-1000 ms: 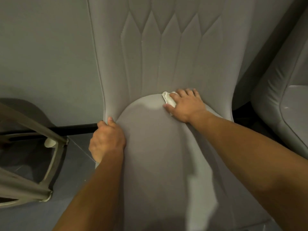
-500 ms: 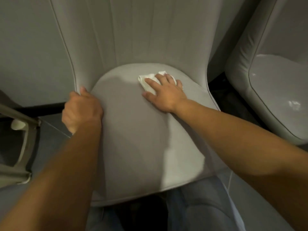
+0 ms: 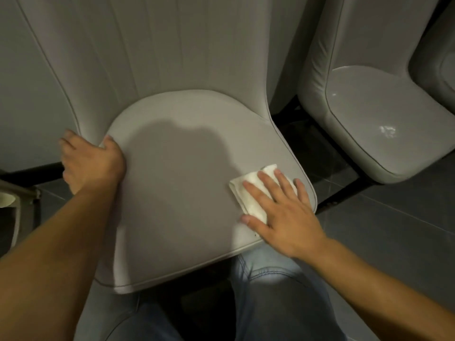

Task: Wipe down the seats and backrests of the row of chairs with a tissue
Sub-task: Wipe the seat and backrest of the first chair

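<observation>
A grey upholstered chair fills the middle of the view, its rounded seat [image 3: 177, 183] in front of a tall stitched backrest [image 3: 157, 50]. A folded white tissue [image 3: 253, 190] lies on the seat near its right front edge. My right hand [image 3: 283, 212] presses flat on the tissue with straight, spread fingers. My left hand [image 3: 91, 163] grips the chair's left side where seat and backrest meet, thumb on the seat and fingers curled round the edge.
A second grey chair [image 3: 369, 124] with a shiny seat stands close on the right, and part of a third [image 3: 438, 70] shows at the far right. Dark chair legs and grey floor tiles [image 3: 394, 230] lie between. A pale frame [image 3: 17, 207] stands at the left. My jeans-clad knees [image 3: 275, 291] touch the seat front.
My right hand has slid the tissue from the back of the seat to its right front edge. The view has tilted down. My left hand stays on the chair's left side.
</observation>
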The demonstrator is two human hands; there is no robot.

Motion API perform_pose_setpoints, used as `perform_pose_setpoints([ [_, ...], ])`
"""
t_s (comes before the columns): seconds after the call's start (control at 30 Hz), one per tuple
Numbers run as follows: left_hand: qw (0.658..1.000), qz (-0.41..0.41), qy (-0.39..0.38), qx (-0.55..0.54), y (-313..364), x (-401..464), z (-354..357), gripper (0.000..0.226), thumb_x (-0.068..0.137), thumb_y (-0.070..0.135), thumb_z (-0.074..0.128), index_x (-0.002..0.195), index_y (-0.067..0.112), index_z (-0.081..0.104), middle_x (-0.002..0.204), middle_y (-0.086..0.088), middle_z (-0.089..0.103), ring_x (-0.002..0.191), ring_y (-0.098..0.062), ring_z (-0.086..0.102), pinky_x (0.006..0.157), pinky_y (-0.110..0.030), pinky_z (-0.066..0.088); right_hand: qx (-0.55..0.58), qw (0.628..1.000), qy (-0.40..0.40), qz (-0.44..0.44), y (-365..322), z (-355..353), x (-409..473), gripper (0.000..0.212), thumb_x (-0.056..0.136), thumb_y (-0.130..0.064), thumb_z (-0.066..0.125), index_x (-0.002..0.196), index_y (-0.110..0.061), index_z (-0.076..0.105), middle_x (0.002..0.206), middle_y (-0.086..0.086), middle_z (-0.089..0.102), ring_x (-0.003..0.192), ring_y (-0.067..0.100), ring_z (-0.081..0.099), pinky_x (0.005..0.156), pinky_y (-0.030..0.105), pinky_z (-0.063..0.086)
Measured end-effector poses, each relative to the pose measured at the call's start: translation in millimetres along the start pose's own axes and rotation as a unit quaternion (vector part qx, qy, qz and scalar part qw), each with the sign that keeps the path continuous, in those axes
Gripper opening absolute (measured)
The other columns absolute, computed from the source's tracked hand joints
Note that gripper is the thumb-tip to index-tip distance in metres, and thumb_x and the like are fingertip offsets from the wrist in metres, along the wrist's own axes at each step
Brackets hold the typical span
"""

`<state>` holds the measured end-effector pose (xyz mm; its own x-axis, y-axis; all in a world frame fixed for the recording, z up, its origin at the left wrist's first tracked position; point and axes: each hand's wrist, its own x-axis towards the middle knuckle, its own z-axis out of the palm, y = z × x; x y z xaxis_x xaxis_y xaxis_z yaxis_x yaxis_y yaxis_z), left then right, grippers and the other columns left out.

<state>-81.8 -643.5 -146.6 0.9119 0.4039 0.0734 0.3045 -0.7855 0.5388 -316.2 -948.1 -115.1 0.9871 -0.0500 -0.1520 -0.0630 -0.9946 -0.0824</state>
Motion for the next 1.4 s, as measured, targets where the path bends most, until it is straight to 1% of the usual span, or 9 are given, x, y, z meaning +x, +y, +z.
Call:
perform_pose_setpoints([
  [0.23,0.998,0.02,-0.044,0.04,-6.9,-2.2,-6.3,0.08,0.093,0.061,0.032,0.15,0.007,0.014,0.131,-0.03,0.051,0.115,-0.051,0.05,0.094,-0.057,0.039,0.049,0.991,-0.015,0.125,49.6,-13.8,111.8,0.086,0.079,-0.09,0.006,0.154,-0.048,0.0,0.167,-0.01,-0.002,0.152,0.027,-0.006,0.12,0.059,0.005],
  [0.47,0.999,0.018,-0.033,0.026,-5.5,-1.7,-2.6,0.064,0.099,0.053,0.031,0.135,0.001,0.031,0.119,-0.033,0.055,0.106,-0.051,0.052,0.085,-0.054,0.04,0.071,0.982,0.0,0.174,45.2,-17.5,182.8,0.088,0.078,-0.089,0.01,0.155,-0.046,0.007,0.166,-0.004,-0.009,0.15,0.034,-0.001,0.116,0.06,0.01],
  [0.7,0.999,-0.001,-0.035,0.011,-7.2,1.9,0.9,0.056,0.1,0.053,0.03,0.126,0.004,0.038,0.115,-0.03,0.058,0.102,-0.048,0.054,0.075,-0.046,0.035,0.051,0.991,-0.024,0.119,14.5,-10.6,140.3,0.089,0.082,-0.085,0.012,0.157,-0.039,0.003,0.167,0.002,-0.012,0.151,0.032,-0.015,0.118,0.058,-0.007],
  [0.93,0.997,0.016,-0.079,-0.009,-19.2,13.5,0.3,0.054,0.099,0.055,0.03,0.121,0.006,0.041,0.117,-0.028,0.057,0.104,-0.047,0.054,0.073,-0.043,0.031,0.054,0.991,0.035,-0.117,-126.3,13.8,37.7,0.088,0.082,-0.086,0.02,0.154,-0.036,0.027,0.164,0.01,0.022,0.15,0.043,0.011,0.114,0.067,0.011],
  [1.03,0.994,0.013,-0.103,-0.023,-20.6,16.5,-0.5,0.055,0.099,0.055,0.032,0.127,0.008,0.039,0.12,-0.028,0.057,0.107,-0.046,0.053,0.076,-0.044,0.035,0.06,0.976,0.036,-0.208,-181.8,28.9,24.0,0.082,0.082,-0.081,0.035,0.152,-0.039,0.028,0.163,0.01,0.022,0.15,0.044,0.009,0.113,0.07,0.005],
  [1.13,0.98,0.031,-0.171,-0.093,-33.7,23.4,-5.9,0.059,0.098,0.056,0.036,0.142,0.017,0.034,0.125,-0.017,0.058,0.111,-0.036,0.055,0.084,-0.039,0.039,0.065,0.978,0.028,-0.198,-211.1,29.5,54.1,0.07,0.087,-0.073,0.029,0.151,-0.045,0.024,0.165,0.006,0.018,0.151,0.04,0.003,0.112,0.071,-0.003],
  [1.27,0.943,0.027,-0.267,-0.197,-58.8,30.5,-12.1,0.05,0.095,0.06,0.043,0.14,0.037,0.045,0.116,0.005,0.062,0.087,-0.001,0.057,0.069,-0.018,0.042,0.04,0.991,0.021,-0.128,-225.3,18.0,149.5,0.065,0.093,-0.071,0.013,0.153,-0.048,0.013,0.167,-0.002,0.005,0.151,0.034,-0.011,0.111,0.067,-0.012],
  [1.33,0.932,0.018,-0.299,-0.205,-69.3,37.4,-13.2,0.054,0.09,0.065,0.046,0.136,0.039,0.051,0.12,0.008,0.063,0.097,-0.006,0.06,0.079,-0.019,0.046,0.038,0.992,0.031,-0.113,-230.6,15.6,187.0,0.063,0.093,-0.071,0.015,0.151,-0.047,0.019,0.167,-0.002,0.006,0.152,0.034,-0.009,0.111,0.068,-0.01],
  [1.4,0.899,-0.036,-0.363,-0.24,-75.9,45.7,-20.3,0.066,0.075,0.077,0.052,0.129,0.04,0.059,0.119,0.008,0.067,0.104,-0.014,0.064,0.09,-0.034,0.052,0.04,0.991,0.045,-0.116,-233.4,17.6,210.0,0.063,0.091,-0.072,0.016,0.146,-0.045,0.029,0.167,0.0,0.008,0.152,0.035,-0.007,0.112,0.068,-0.008],
])
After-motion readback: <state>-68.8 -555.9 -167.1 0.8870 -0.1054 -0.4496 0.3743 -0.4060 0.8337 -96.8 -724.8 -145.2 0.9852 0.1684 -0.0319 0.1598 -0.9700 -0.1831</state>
